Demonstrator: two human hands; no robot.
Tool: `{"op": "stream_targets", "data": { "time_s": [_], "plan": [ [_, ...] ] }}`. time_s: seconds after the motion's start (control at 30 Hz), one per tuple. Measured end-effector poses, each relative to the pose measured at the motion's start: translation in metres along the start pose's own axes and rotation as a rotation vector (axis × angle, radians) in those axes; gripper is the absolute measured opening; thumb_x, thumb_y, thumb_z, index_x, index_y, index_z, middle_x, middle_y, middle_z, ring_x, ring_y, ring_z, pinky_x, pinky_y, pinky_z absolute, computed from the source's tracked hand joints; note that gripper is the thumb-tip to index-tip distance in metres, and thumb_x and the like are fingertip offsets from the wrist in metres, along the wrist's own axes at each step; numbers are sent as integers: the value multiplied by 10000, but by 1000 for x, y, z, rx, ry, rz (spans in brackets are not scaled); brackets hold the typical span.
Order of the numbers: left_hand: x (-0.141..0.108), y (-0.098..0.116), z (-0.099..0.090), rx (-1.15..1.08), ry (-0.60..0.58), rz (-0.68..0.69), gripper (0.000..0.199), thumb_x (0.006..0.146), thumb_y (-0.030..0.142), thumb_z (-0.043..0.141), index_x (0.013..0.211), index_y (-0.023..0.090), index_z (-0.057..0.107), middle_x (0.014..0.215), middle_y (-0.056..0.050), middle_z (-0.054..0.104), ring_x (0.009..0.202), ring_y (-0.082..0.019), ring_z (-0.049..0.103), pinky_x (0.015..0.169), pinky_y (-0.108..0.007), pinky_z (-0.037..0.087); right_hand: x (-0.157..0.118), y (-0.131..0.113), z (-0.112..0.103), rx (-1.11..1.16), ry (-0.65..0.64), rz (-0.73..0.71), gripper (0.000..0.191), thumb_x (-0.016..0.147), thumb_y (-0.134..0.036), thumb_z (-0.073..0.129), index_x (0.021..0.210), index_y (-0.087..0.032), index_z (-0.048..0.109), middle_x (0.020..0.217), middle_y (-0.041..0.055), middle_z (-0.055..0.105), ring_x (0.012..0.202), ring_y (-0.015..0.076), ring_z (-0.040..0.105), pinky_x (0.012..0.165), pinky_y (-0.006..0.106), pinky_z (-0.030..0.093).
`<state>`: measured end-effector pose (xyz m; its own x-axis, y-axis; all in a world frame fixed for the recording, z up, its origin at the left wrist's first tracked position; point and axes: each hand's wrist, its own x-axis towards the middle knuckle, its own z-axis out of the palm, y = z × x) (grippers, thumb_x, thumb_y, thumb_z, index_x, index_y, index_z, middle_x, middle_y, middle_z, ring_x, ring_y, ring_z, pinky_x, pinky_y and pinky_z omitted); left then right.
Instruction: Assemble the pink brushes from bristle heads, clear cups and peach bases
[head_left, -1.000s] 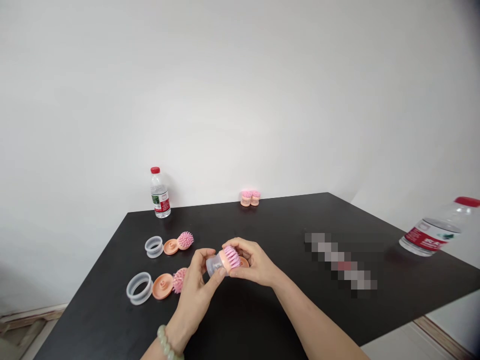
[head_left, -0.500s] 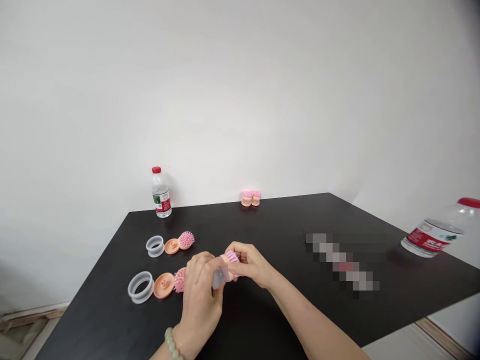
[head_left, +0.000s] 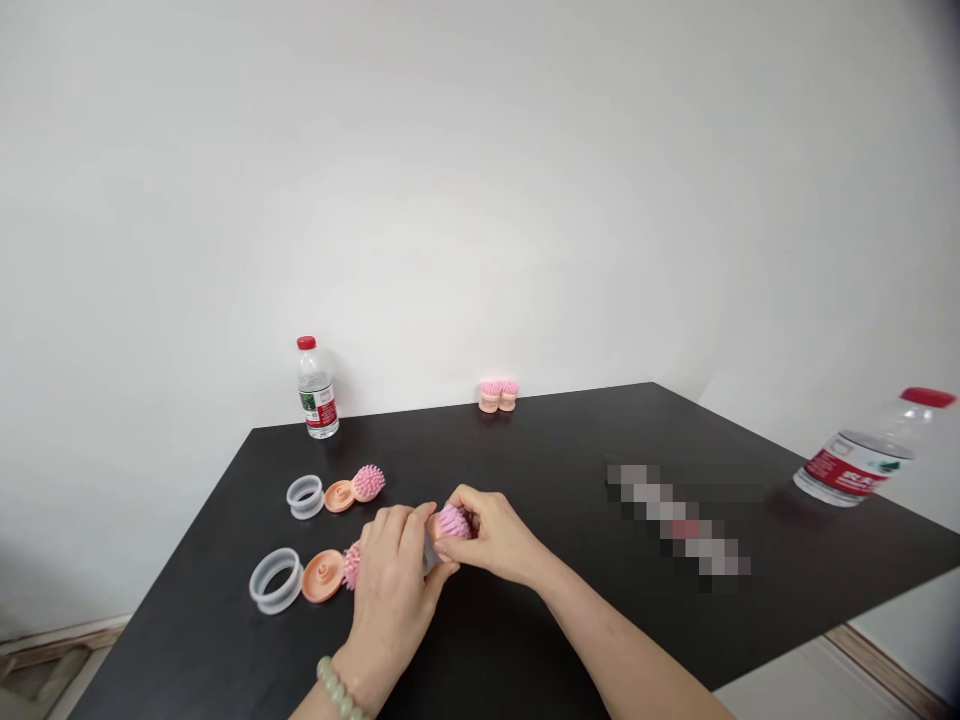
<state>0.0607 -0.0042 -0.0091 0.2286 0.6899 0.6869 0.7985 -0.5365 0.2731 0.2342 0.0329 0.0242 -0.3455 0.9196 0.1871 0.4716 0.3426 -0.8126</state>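
Between my hands is a small round brush with pink bristles (head_left: 453, 524) and a peach base. My right hand (head_left: 491, 538) pinches its bristled end. My left hand (head_left: 391, 580) is closed round the other end, where a bit of a translucent ring (head_left: 430, 552) shows; the fingers cover most of it. Left of that hand, a pink bristled piece (head_left: 351, 566) is partly hidden by it, beside a peach disc (head_left: 323, 576) and a clear ring (head_left: 276, 580). Behind them lie another clear ring (head_left: 305, 497), a peach disc (head_left: 339, 496) and a pink bristled piece (head_left: 368, 483).
Two pink brushes (head_left: 498, 396) stand by the wall at the back of the black table (head_left: 555, 450). A water bottle (head_left: 318, 395) stands at the back left, and another bottle (head_left: 855, 465) at the right. A pixelated long strip (head_left: 679, 525) lies right of my hands.
The translucent ring shows less between my hands, and my left hand's fingers now lie closer to the bristled end. The whole view has shifted slightly; the things on the table stay put.
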Motion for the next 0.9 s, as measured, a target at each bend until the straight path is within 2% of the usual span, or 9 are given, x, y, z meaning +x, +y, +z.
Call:
{"op": "stream_targets", "data": {
  "time_s": [0.2,0.3,0.37,0.47,0.57,0.67,0.77,0.83,0.9],
  "plan": [
    [0,-5,3,-100,29,-1,476,768,105,705,1228,177,609,1021,-120,658,900,-301,621,765,-417,501,3,5,3,132,-26,52,206,656,-222,759,721,-190,566,619,-64,563,570,94,461,514,207,343],
    [5,-4,-4,-252,29,-139,373,757,195,746,1123,221,680,995,-103,664,898,-302,633,774,-412,507,7,12,1,339,-51,82,193,738,-316,705,858,-195,614,678,-41,613,573,115,538,523,226,409],
    [10,-4,-10,-442,37,-298,356,723,249,792,1064,238,691,1008,-87,676,943,-302,641,831,-412,508,10,17,-6,398,26,92,256,780,-382,672,951,-197,625,756,-11,648,635,146,603,555,254,460],
    [16,-4,-14,-864,71,-569,399,697,283,828,1058,229,666,1032,-64,699,979,-267,657,893,-379,509,13,25,-20,161,126,37,277,728,-354,755,938,-199,661,893,25,671,805,186,639,681,290,493],
    [20,-4,-15,-1265,94,-771,440,661,281,867,1041,202,659,1000,-43,707,941,-205,662,866,-308,523,12,31,-31,-171,-74,8,405,649,-318,836,1024,-232,707,1030,45,659,962,242,609,779,331,487],
    [23,-4,-16,-1503,104,-895,445,609,224,906,992,175,685,972,-41,717,944,-191,674,891,-309,542,10,33,-32,-367,-274,13,605,617,-310,863,1192,-275,679,1136,65,620,1086,306,545,861,396,473],
    [25,-5,-16,-1636,144,-982,387,606,140,898,943,157,709,990,-61,736,997,-217,694,948,-359,557,10,33,-28,-389,-306,41,509,589,-236,863,1077,-257,721,1062,64,594,1050,315,543,858,421,471],
    [25,-4,-15,-1690,159,-1020,321,637,79,861,918,144,721,1001,-75,743,1020,-232,703,964,-379,566,11,34,-26,-342,-266,57,396,573,-162,842,945,-230,725,983,51,577,1016,305,552,846,419,478],
    [25,-3,-13,-1725,175,-1068,242,683,30,804,889,133,731,978,-80,747,1009,-242,715,962,-400,580,11,35,-27,-300,-209,62,360,615,-129,792,949,-223,692,960,39,563,980,269,569,838,401,494]
  ]
}}
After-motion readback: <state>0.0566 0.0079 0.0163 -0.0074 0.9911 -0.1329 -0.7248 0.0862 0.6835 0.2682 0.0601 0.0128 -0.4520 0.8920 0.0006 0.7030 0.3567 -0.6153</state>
